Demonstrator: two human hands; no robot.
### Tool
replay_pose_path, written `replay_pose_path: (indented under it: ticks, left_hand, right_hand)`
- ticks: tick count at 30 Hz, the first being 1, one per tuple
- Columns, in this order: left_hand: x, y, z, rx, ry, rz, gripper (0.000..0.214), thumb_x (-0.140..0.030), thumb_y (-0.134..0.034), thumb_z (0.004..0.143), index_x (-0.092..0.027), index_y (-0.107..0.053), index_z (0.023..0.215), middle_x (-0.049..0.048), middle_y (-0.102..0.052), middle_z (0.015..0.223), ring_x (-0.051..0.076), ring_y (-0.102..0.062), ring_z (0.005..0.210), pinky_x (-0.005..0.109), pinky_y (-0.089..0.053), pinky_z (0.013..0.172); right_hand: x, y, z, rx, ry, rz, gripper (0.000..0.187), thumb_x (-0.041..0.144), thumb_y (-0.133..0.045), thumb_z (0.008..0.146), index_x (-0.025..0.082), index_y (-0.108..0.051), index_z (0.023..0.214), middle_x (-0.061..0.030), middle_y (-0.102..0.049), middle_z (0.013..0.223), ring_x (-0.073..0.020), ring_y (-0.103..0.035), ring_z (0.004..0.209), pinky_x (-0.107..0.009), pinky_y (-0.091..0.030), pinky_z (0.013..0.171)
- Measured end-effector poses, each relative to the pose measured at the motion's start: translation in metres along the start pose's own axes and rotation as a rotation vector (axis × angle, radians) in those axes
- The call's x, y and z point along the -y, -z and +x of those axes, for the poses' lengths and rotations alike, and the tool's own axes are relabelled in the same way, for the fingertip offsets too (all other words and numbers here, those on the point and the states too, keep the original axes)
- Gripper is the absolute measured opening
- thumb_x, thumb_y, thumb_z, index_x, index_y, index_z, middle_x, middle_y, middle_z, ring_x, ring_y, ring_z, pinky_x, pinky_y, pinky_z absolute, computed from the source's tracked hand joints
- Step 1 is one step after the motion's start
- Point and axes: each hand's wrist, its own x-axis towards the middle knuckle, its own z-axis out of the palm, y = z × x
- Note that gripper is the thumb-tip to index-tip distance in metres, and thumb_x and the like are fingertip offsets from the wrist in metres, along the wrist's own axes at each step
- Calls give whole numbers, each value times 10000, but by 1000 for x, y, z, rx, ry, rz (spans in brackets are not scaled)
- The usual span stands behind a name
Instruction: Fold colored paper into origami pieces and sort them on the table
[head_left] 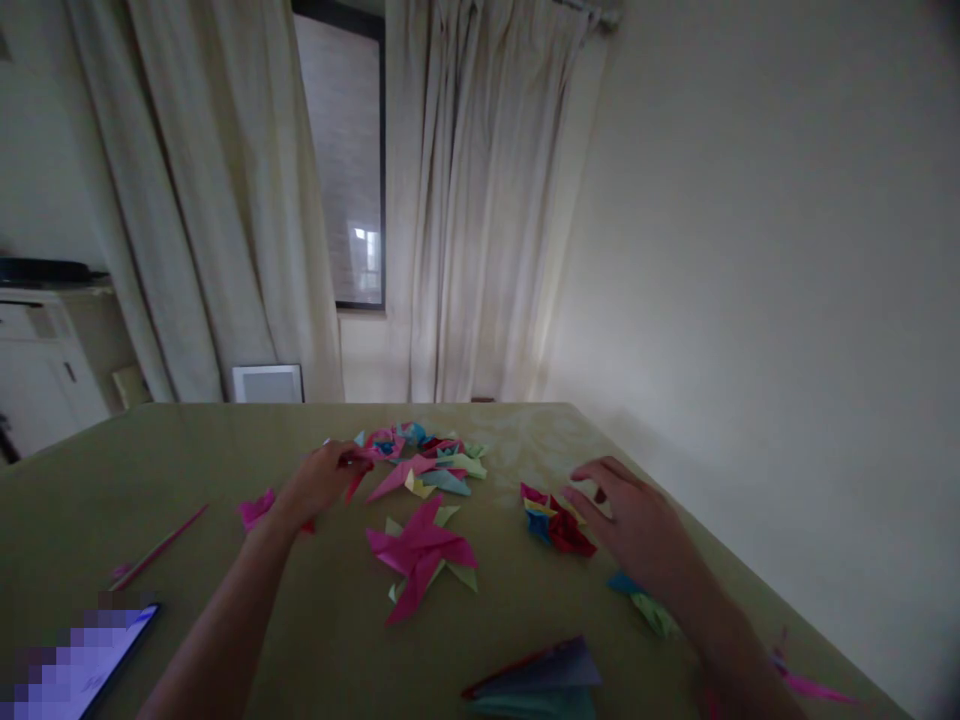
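My left hand [322,482] reaches over the table with its fingers closed on a red folded paper piece [358,482], beside a cluster of folded paper shapes [442,465] in pink, blue, red and pale green. My right hand [626,515] is open, thumb and fingers apart, just right of a folded paper piece in red, blue and yellow [561,525]. Between the hands lies a pink and pale green paper pinwheel [424,555]. A magenta folded paper piece [256,508] is partly behind my left wrist. Under my right forearm shows a blue and green folded paper [645,605].
A paper plane shape [540,685] lies at the near edge. To the left are a thin pink stick [161,547] and a lit phone [97,670]. Pink paper [814,685] sits near the right edge. A wall [787,300] runs along the right; curtains [495,200] hang behind.
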Motion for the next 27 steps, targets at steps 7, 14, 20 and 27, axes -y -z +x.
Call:
replay_pose_path:
  ticks: [7,14,20,27]
  left_hand:
    - [-25,20,-10,-143,-35,-68,402,-290,-478,926,-224,-807,1149,100,-801,1230,283,-743,1135,368,-534,1037]
    - [-43,32,-11,-276,-5,-154,421,-461,-455,946,-203,-770,1055,108,-795,1216,306,-726,1164,373,-545,1021]
    - [-114,43,-41,-258,-120,-681,358,-574,-608,928,-226,-656,859,-20,-685,722,187,-662,685,246,-530,620]
    - [-180,24,-84,11,-317,-749,293,-465,-607,1036,-252,-684,1220,15,-729,969,161,-672,770,224,-549,658]
  right_hand:
    - [93,-4,34,19,189,266,140,320,-603,1066,232,-711,1081,-55,-765,1064,-202,-719,845,-311,-509,753]
    - [87,-16,39,20,227,272,75,260,-637,1049,239,-707,1069,-41,-764,1005,-194,-711,806,-296,-481,719]
    - [82,-12,39,-56,186,536,218,317,-624,1062,244,-663,1264,-57,-774,1136,-188,-726,847,-296,-536,743]
    - [92,-14,41,-63,147,966,165,290,-658,1028,242,-710,1177,-28,-798,995,-178,-762,870,-275,-586,784]
